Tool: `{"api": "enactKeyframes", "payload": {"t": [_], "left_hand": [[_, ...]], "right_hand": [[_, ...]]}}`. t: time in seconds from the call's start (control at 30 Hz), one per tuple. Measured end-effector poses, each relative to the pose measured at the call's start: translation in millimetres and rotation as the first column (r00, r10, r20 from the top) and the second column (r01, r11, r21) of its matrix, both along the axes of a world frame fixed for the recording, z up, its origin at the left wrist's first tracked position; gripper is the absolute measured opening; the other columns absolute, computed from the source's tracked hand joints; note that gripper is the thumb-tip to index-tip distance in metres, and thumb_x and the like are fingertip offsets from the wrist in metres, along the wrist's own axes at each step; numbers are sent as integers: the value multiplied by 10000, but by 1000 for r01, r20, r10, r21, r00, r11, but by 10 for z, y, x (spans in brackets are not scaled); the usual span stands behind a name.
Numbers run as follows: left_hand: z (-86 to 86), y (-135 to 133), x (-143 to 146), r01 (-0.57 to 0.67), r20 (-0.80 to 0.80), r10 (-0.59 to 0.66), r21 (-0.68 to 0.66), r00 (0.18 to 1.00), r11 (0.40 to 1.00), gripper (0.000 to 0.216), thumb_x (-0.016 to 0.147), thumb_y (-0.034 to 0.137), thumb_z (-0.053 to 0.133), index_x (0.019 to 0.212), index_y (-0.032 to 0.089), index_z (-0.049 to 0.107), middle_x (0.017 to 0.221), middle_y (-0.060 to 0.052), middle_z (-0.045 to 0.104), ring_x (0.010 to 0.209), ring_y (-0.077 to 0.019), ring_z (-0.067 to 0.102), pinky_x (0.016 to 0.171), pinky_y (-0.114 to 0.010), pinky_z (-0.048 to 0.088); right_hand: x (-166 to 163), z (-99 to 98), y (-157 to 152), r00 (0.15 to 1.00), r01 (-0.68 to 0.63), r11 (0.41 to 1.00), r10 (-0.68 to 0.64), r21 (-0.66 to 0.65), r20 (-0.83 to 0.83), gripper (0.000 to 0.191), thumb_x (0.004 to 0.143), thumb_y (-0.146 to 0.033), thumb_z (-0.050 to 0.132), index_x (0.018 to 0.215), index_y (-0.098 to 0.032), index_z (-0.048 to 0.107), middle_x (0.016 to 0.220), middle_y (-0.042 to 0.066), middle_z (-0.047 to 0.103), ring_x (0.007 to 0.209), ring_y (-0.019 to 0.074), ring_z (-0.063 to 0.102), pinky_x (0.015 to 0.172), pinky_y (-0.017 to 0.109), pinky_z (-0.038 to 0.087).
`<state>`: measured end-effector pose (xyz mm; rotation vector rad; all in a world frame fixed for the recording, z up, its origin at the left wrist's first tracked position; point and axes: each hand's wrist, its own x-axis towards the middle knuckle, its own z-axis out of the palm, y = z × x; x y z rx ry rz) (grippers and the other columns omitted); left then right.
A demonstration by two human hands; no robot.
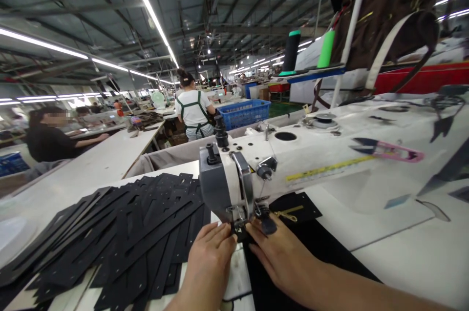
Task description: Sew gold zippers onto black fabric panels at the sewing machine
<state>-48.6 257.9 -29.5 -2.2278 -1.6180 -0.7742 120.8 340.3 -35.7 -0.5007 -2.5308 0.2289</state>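
Both hands are at the needle area of a white sewing machine (238,189). My left hand (213,257) lies just left of the presser foot, fingers bent together with the tips on the edge of a black fabric piece (267,281). On the other side, my right hand (280,250) presses the same fabric, its fingers closed together and partly hidden behind a dark machine part. The fabric runs under my right forearm. A gold zipper pull (287,216) lies on black material behind my right hand. What sits directly under the needle is too small to make out.
A heap of black slotted strips (146,233) covers the table on the left. Pink-handled thread snips (388,149) rest on the machine arm. Black (290,52) and green thread cones (326,49) stand above it. Two people and a blue crate (245,113) are beyond.
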Motion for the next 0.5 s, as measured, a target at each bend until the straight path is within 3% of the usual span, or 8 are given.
{"api": "enactKeyframes", "payload": {"t": [0.1, 0.17, 0.2, 0.27, 0.33, 0.37, 0.43, 0.5], "left_hand": [[32, -84, 7, -31, 235, 49, -83, 971, 996, 201, 834, 156, 462, 885, 202, 651, 1011, -85, 655, 921, -220, 619, 820, -383, 501], [82, -175, 40, -16, 522, 129, -216, 843, 976, 196, 843, 224, 468, 946, 190, 631, 1037, -105, 632, 942, -230, 606, 800, -369, 507], [118, -224, 70, 25, 675, 196, -303, 712, 953, 210, 842, 271, 483, 980, 179, 612, 1049, -116, 621, 947, -235, 604, 789, -362, 511], [206, -316, 164, 154, 863, 368, -439, 345, 885, 310, 788, 382, 570, 1001, 156, 577, 1063, -136, 604, 941, -257, 609, 758, -357, 521], [305, -388, 297, 262, 869, 495, -479, 8, 838, 465, 661, 447, 695, 979, 139, 556, 1087, -156, 582, 948, -285, 606, 759, -358, 517], [349, -418, 377, 296, 845, 524, -477, -103, 828, 513, 610, 451, 734, 964, 131, 546, 1092, -162, 573, 955, -291, 602, 778, -358, 508], [409, -487, 567, 329, 801, 565, -488, -199, 808, 528, 598, 432, 746, 959, 120, 523, 1062, -157, 576, 942, -274, 606, 793, -345, 494], [419, -589, 781, 341, 768, 623, -552, -146, 761, 504, 655, 420, 702, 992, 111, 492, 1007, -141, 587, 886, -244, 621, 738, -323, 501]], "right_hand": [[13, -125, 16, 995, 103, 989, -104, 104, 7, 410, 805, -166, 490, 1193, -32, 490, 1211, 223, 503, 1168, 334, 419, 964, 535, 347], [70, -189, 9, 988, 141, 977, -148, 162, 33, 452, 807, -198, 503, 1211, 2, 472, 1256, 246, 452, 1188, 346, 395, 954, 525, 369], [124, -211, -11, 985, 158, 969, -169, 188, 43, 468, 813, -212, 498, 1228, 1, 458, 1279, 241, 429, 1200, 340, 381, 951, 513, 380], [288, -243, -95, 977, 195, 952, -211, 236, 43, 507, 829, -240, 475, 1276, -10, 410, 1316, 223, 387, 1223, 319, 353, 939, 472, 411], [506, -276, -244, 972, 210, 938, -231, 275, 44, 570, 841, -271, 449, 1339, -28, 317, 1338, 203, 362, 1234, 302, 341, 923, 435, 435], [622, -297, -340, 973, 203, 938, -226, 283, 51, 607, 845, -287, 440, 1369, -42, 256, 1347, 191, 353, 1233, 296, 345, 919, 422, 439], [838, -351, -561, 978, 185, 947, -205, 261, 50, 649, 856, -319, 428, 1406, -95, 167, 1363, 146, 349, 1219, 284, 373, 927, 402, 430], [993, -413, -781, 985, 172, 964, -175, 201, -5, 618, 869, -347, 433, 1408, -170, 188, 1356, 92, 382, 1194, 276, 412, 946, 393, 406]]}}
